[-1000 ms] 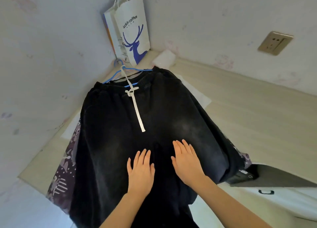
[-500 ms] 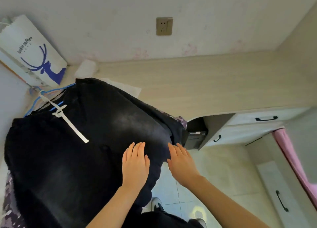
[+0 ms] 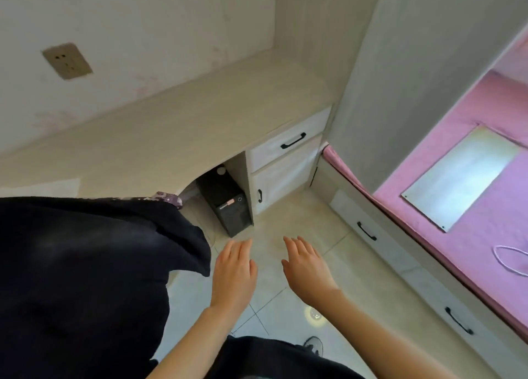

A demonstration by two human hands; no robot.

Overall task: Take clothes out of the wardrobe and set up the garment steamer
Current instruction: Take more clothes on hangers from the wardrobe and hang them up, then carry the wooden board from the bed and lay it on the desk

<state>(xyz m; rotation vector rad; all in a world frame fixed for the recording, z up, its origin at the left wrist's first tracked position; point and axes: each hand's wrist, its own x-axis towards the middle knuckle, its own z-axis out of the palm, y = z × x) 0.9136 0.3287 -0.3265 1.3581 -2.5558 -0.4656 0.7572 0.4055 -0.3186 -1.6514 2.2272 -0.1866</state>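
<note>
Garment [image 3: 85, 264] lies draped over bench [image 3: 171, 127], left of both hands. Left hand [image 3: 235, 273] nearer, just beside it; right hand [image 3: 307, 267] farther. Both flat-fingered, empty.

The black, matt cloth garment [image 3: 85, 264] on the left looks soft and slightly faded, with a patterned purple fabric edge [image 3: 168, 199] at its far side. The pale wood-grain desk top [image 3: 177, 127] has a smooth, low-sheen laminate look. The floor of glossy beige tiles [image 3: 291, 236] reflects a spot of light. On the right, the pink quilted cloth bed cover [image 3: 485, 236] bears a smooth, shiny grey rectangular panel [image 3: 460, 176].
</note>
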